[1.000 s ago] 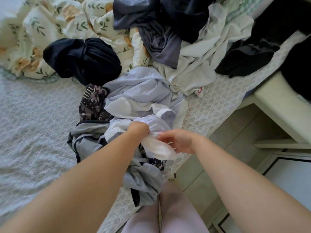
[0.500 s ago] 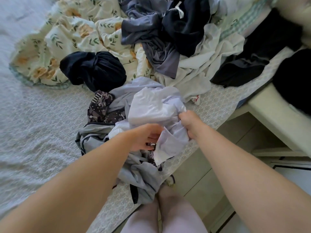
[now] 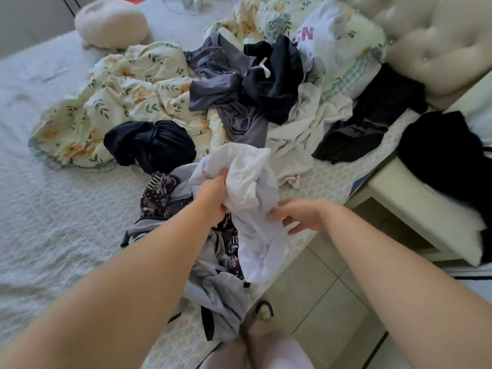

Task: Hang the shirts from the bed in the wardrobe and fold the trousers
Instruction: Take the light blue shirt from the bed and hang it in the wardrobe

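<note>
The white shirt (image 3: 247, 182) is bunched up and lifted just off the pile at the near edge of the bed (image 3: 53, 209), with its lower part dangling over the edge. The left hand (image 3: 213, 194) has a fistful of it, fingers curled into the cloth near the top. The right hand (image 3: 300, 215) is pretty loose, fingers spread, with the tips just touching the shirt's side, not really gripping anything.

Right under the shirt there's a grey garment (image 3: 221, 294) with dark trim and a dark patterned piece (image 3: 159, 193). Just behind those sits a black bundle (image 3: 151, 145), lying on a floral sheet (image 3: 119, 89). Further back is a purple-grey garment (image 3: 226, 83) tangled with a black one with a white drawstring (image 3: 277, 83). Off to the right, a cream bedside surface (image 3: 415, 203) has black cloth (image 3: 447, 155) heaped on it.
</note>
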Motion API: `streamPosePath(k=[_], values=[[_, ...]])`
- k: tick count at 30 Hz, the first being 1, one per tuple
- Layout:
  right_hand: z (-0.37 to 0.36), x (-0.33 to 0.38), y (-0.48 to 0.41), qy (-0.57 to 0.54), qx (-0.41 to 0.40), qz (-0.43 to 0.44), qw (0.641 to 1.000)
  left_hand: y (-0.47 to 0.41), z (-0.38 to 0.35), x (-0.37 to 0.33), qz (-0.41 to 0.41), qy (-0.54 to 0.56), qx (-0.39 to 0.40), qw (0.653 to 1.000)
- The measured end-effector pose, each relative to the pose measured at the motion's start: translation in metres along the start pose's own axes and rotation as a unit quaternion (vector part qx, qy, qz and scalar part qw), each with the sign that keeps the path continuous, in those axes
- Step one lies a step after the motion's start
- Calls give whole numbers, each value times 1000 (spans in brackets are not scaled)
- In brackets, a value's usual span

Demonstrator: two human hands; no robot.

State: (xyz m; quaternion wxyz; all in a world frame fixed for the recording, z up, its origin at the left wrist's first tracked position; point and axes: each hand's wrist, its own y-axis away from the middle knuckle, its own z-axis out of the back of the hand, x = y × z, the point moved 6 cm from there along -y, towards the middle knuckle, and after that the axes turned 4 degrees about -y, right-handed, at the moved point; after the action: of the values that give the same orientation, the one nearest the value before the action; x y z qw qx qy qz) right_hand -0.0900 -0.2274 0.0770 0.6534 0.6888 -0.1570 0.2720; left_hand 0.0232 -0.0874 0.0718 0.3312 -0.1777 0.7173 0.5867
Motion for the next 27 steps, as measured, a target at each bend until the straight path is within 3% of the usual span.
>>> streamPosePath(k=[2,4,6,8,11,15,17,21,25,27], values=[[18,8,2,-58,-114,52,990,7,-7,-13,-14,-22,41,999],[36,21,6,-93,-248,140,954,20,-18,-24,-24,-65,95,993],[43,42,16,4,-346,232,909,33,-27,-33,-24,-111,136,984],[44,58,25,97,-403,271,869,43,-31,-43,-17,-139,150,979],[48,73,39,100,-443,282,845,56,-27,-59,-21,-189,170,967],[60,82,56,-19,-396,261,880,67,-25,-72,-14,-242,203,949],[74,92,77,-75,-427,262,862,65,-26,-83,-25,-249,188,950],[102,121,115,-60,-456,261,849,63,-26,-101,-28,-255,160,953],[126,128,133,-14,-490,209,846,70,-32,-108,-118,-374,176,903],[142,120,139,-51,-530,174,829,68,-30,-111,-173,-496,135,840]])
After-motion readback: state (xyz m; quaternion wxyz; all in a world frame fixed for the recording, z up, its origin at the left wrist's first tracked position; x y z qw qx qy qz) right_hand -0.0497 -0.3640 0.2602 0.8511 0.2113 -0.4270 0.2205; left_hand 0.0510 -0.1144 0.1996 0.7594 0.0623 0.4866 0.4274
